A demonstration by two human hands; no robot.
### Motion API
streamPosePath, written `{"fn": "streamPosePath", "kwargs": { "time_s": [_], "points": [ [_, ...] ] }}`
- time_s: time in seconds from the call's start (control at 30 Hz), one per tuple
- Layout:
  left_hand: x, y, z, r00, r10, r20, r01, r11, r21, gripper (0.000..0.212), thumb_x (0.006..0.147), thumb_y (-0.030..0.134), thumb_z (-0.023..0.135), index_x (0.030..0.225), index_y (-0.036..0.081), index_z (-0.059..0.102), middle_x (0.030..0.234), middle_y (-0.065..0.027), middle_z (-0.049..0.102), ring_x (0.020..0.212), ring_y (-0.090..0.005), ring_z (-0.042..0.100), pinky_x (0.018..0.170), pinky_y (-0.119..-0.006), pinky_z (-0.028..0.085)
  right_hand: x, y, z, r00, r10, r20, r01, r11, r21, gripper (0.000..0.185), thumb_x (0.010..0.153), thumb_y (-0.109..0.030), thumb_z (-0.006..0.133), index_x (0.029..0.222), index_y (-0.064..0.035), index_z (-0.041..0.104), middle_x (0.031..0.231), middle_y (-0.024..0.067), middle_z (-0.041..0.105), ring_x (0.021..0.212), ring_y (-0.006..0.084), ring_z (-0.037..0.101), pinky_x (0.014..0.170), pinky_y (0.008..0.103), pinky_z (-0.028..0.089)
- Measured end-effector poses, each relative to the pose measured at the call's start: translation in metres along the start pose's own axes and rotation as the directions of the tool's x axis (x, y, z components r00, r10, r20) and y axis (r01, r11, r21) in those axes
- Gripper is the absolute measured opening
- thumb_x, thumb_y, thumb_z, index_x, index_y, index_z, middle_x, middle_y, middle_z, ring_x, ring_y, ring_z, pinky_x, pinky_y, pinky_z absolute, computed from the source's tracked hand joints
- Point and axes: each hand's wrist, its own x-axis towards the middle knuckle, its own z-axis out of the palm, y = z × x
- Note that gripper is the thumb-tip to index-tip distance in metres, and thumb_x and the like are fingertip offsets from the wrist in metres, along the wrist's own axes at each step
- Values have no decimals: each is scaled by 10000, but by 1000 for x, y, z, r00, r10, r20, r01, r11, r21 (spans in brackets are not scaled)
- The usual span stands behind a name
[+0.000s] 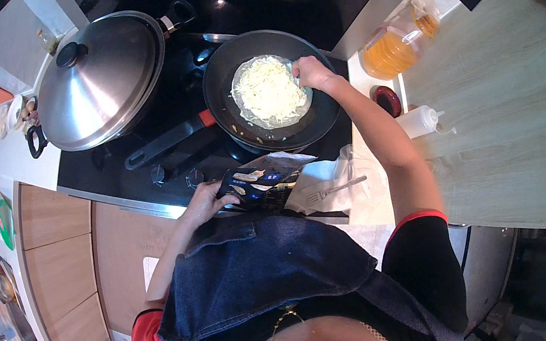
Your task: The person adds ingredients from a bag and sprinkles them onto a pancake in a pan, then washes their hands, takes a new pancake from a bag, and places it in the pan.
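Observation:
My left hand [208, 201] grips a dark printed pouch [259, 183] by its left end, in front of the cooktop's controls. The pouch's mouth gapes toward the right. My right hand [312, 73] is over the right side of a black frying pan [289, 139], fingers curled at the edge of a pale round layer [247, 113]. Whether the fingertips pinch anything is hidden. Pale yellow shreds, apparently grated cheese [269, 89], cover most of that round. A few small crumbs lie on the bare pan surface. The pan's handle [168, 142] points left.
A large wok with a domed steel lid [106, 84] stands on the black glass cooktop [108, 163], left. On the right counter are an oil jug [390, 52], a dark red round object [386, 100], a squeeze bottle [417, 122] and a fork [337, 190] on a plastic bag.

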Motion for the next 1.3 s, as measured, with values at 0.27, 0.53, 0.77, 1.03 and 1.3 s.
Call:
{"fn": "streamPosePath", "kwargs": {
  "time_s": [0.27, 0.53, 0.77, 1.03, 1.3],
  "points": [
    [-2, -1, 2, 999, 28, -22, -28, 999, 40, 303, 734, 197, 678, 961, 12, 601, 957, -135, 631, 912, -270, 598, 803, -328, 453, 0, -2, -9, 995, 95, 23, -97, 986, 134, 175, 601, 3, 601, 768, -38, 636, 752, 136, 632, 753, 252, 618, 695, 312, 480],
    [1, -2, 1, 998, 48, -38, -46, 997, 55, 293, 729, 192, 682, 947, 11, 605, 933, -129, 637, 894, -266, 604, 791, -326, 459, 13, -24, -31, 982, 40, -185, 17, 955, 297, 91, 701, -65, 642, 789, -41, 651, 730, 95, 643, 729, 162, 629, 670, 281, 487],
    [0, -3, -1, 1000, -16, 3, 16, 1000, -10, 267, 725, 168, 688, 929, 12, 610, 937, -119, 638, 881, -245, 604, 785, -320, 461, 40, -47, -1, 970, -98, -221, 133, 980, 150, 224, 708, -120, 656, 927, -81, 633, 966, 170, 609, 938, 307, 568, 834, 364, 433],
    [1, -3, 2, 999, 15, -29, -16, 1000, -14, 246, 725, 156, 686, 907, 6, 614, 917, -118, 642, 849, -236, 609, 774, -321, 467, 30, -10, -14, 999, -2, -36, 11, 967, 253, 148, 671, -61, 617, 816, -59, 650, 843, 143, 637, 850, 273, 604, 781, 341, 460],
    [2, -1, 1, 999, 20, -30, -19, 1000, 2, 249, 724, 164, 688, 904, 7, 618, 920, -120, 643, 847, -242, 611, 767, -322, 467, 24, 6, -6, 988, 149, -38, -139, 970, 198, 164, 659, -112, 660, 812, -51, 656, 793, 114, 651, 748, 219, 624, 699, 309, 478]
  ]
}}
